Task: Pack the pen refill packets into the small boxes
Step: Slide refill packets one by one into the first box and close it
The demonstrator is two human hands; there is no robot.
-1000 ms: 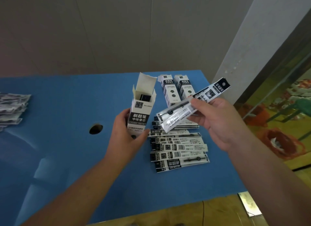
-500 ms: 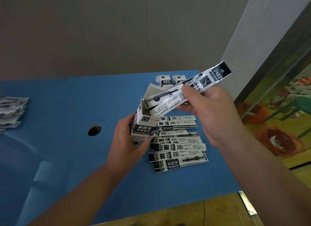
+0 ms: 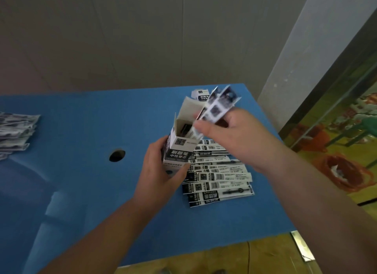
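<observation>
My left hand (image 3: 158, 171) grips a small white and black box (image 3: 179, 149), upright with its top flap open, above the blue table (image 3: 81, 182). My right hand (image 3: 234, 135) pinches pen refill packets (image 3: 216, 108), blurred by motion, with their lower ends inside the box's mouth and their upper ends sticking out to the right. Several more refill packets (image 3: 218, 177) lie fanned on the table just right of the box, under my right hand. Another small box (image 3: 201, 95) stands behind, partly hidden by the held packets.
A round hole (image 3: 116, 155) is in the table left of my left hand. A second pile of packets (image 3: 14, 133) lies at the table's left edge. The table's right and near edges are close; a wall stands behind.
My right hand swung the packets from slanting to near upright and pushed their lower ends into the open box. My left hand kept hold of the box.
</observation>
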